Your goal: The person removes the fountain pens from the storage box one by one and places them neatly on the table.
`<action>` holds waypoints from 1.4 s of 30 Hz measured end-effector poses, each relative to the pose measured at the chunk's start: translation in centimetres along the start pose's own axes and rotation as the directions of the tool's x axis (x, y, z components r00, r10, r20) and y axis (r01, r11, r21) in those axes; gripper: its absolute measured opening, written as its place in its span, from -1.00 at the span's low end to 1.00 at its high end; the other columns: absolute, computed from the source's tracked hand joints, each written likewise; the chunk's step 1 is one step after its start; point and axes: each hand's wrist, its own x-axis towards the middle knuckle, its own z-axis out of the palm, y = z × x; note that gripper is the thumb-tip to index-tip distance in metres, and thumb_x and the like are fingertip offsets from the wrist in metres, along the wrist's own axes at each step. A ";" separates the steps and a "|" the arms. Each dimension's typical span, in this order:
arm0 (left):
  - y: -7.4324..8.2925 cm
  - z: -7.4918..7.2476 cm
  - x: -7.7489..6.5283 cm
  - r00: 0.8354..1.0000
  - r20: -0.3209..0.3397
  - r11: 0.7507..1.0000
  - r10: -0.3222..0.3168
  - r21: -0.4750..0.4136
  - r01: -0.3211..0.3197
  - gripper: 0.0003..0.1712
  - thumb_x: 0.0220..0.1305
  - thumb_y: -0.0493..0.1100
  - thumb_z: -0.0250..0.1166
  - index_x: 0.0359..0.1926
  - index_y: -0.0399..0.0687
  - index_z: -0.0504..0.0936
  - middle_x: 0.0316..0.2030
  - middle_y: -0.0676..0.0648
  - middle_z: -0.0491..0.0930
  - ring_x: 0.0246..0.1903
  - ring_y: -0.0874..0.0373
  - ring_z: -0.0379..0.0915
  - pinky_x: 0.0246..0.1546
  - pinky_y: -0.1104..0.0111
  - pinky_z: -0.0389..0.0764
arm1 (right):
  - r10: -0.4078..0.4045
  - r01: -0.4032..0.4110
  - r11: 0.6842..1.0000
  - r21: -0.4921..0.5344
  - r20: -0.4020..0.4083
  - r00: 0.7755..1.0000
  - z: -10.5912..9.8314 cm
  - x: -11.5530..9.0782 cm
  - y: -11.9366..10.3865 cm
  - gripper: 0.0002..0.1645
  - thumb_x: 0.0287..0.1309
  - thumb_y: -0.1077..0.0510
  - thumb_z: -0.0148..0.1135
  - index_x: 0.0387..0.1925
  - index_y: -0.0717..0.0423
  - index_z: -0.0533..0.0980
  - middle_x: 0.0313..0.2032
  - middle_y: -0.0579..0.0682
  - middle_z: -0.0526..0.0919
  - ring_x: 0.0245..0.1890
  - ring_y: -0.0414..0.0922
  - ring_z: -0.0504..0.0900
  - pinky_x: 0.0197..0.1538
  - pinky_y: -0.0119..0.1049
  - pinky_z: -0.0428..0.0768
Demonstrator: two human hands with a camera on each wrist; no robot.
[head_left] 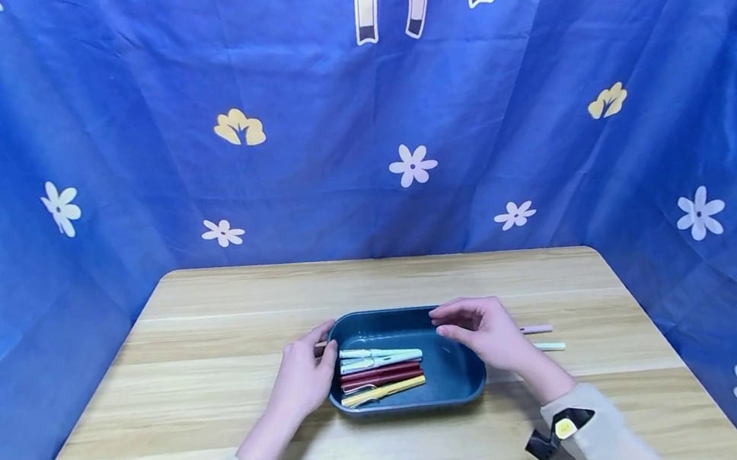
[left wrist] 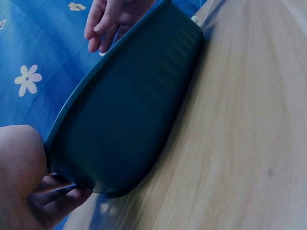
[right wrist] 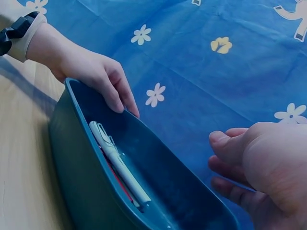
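A dark teal rectangular tray with rounded corners sits on the table. My left hand grips its left end, thumb over the rim and fingers outside. Inside, toward that end, lie light-coloured pens, dark red pens and a yellow pen, roughly side by side. Over the tray's far right corner is my right hand, its fingers loosely bent with nothing between them. In the right wrist view a pale pen with a clip shows inside the near wall.
Right of the tray, ends of a lilac pen and a mint pen stick out from behind the right hand. A small orange-tan end shows by the left fingers. A blue patterned curtain surrounds the wooden table.
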 end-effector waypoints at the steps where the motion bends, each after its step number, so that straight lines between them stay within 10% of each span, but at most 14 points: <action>1: 0.0 0.0 0.0 1.000 0.000 1.000 0.002 0.000 -0.002 -0.51 0.52 -0.27 0.24 0.39 -0.31 0.55 0.18 -0.34 0.65 0.02 -0.13 0.73 0.12 0.02 0.70 | 0.011 -0.011 1.000 -0.001 0.008 1.000 0.2 0.1 0.0 -0.66 0.31 0.34 0.44 0.08 0.41 0.68 0.02 0.35 0.73 -0.02 0.10 0.78 -0.03 -0.30 0.77; 42: -0.2 -0.1 0.1 1.000 0.002 1.000 0.001 -0.007 -0.001 -0.51 0.52 -0.26 0.25 0.39 -0.30 0.55 0.13 -0.33 0.69 0.01 -0.14 0.73 0.13 0.01 0.69 | 0.230 -0.148 0.922 -0.359 0.196 0.953 5.5 2.9 1.2 -0.76 0.24 0.36 0.49 -0.05 0.25 0.73 -0.12 0.07 0.79 -0.06 0.04 0.75 0.03 -0.05 0.75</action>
